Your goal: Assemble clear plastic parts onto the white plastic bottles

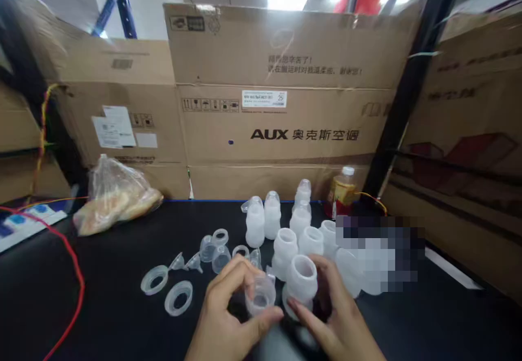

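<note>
In the middle foreground, my left hand (228, 312) is closed on a translucent bottle cap (260, 296) with an open ring facing me. Beside it, my right hand (332, 309) grips an open-mouthed white baby bottle (302, 277), which stands nearly upright. The cap and the bottle's neck are slightly apart. Right behind the bottle stands another uncapped white bottle (284, 252). To the left of my hands lie loose collar rings (178, 298), clear nipples (194, 263) and dome covers (221, 259).
Capped bottles (255, 222) stand farther back, with more uncapped bottles (313, 241) nearby. A yellow-labelled drink bottle (343, 187) is at the back right. A plastic bag (116, 200) lies back left, near a red cord (77, 274). Cardboard boxes (281, 149) wall off the black table (122, 323).
</note>
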Demonstrator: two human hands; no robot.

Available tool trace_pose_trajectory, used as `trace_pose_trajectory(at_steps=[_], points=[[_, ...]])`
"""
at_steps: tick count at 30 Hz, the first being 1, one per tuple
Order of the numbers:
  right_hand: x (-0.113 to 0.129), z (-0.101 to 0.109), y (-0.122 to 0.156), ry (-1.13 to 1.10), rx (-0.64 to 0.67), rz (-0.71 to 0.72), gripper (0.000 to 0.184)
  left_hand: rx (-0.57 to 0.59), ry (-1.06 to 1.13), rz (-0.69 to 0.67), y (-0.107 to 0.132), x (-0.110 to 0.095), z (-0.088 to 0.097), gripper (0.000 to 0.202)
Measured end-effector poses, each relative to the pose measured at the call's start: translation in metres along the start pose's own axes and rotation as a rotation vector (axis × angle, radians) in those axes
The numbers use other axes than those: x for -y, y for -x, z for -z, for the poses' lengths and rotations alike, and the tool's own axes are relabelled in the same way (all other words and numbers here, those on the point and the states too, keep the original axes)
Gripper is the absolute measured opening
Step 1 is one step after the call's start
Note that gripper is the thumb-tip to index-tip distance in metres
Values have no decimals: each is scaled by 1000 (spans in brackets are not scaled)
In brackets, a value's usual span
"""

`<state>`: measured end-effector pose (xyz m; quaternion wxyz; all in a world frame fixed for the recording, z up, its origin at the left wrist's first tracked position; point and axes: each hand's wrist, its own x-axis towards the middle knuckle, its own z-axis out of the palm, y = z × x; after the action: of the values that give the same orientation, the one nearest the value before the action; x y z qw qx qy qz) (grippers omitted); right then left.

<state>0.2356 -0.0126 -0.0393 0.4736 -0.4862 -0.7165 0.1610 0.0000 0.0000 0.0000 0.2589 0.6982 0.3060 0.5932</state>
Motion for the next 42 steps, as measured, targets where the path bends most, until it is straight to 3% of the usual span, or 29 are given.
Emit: trace_pose_trajectory(at_steps=[4,8,11,15,20,26,30,35,42], points=[[-3,-1,-2,126,-94,82,56,47,-109,-96,-8,-12,4,54],[12,1,3,69,-328,133,51,53,-193,-162,-12,-17,8,52],[16,5,8,-11,-434,333,41,109,-115,-125,-11,-16,9,46],[12,7,8,124,-254,610,41,189,-4,-39,-7,-12,8,43],[15,3,-1,197,-90,646,54,354,148,69,-3,-11,5,46],[17,4,1,162,-80,704,41,482,196,127,-4,-15,2,42],[16,2,1,138,-99,697,38,479,122,103,-3,-17,3,16],[20,4,-3,255,-81,739,24,437,58,104,-2,-16,2,15],[27,6,-6,297,-92,749,22,395,119,126,-6,-18,-2,12]])
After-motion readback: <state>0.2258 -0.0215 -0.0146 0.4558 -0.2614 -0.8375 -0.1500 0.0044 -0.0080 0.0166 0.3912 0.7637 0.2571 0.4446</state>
